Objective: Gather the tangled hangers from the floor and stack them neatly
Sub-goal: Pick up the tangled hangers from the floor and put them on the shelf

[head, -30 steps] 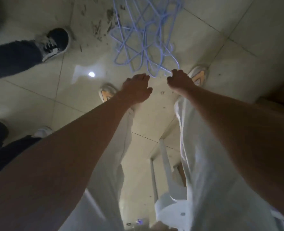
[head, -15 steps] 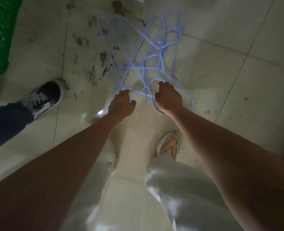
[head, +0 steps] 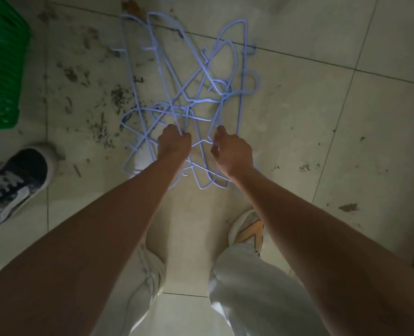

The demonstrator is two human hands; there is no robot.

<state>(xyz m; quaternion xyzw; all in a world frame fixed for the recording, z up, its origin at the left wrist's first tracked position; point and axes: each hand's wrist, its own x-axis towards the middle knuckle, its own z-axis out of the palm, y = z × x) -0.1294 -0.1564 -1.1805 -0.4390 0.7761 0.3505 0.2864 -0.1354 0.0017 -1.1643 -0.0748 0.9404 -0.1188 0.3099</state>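
Observation:
A tangle of several thin light-blue hangers (head: 202,98) lies on the pale tiled floor just ahead of my feet. My left hand (head: 174,144) is closed in a fist around wires at the near edge of the tangle. Beside it to the right, my right hand (head: 233,149) pinches another hanger wire between thumb and fingers. Both hands sit over the near end of the pile and hide some wires beneath them. The far end of the tangle stretches away up the frame.
A green slotted plastic crate (head: 1,66) stands at the upper left. Another person's dark sneaker (head: 14,183) rests on the floor at the left. My own shoe (head: 248,230) and white trousers are below. Dirt marks (head: 99,98) spot the tiles left of the hangers.
My head and arms dropped toward the floor; both hands went from hovering short of the tangle to closing on wires at its near edge. The green crate came into view.

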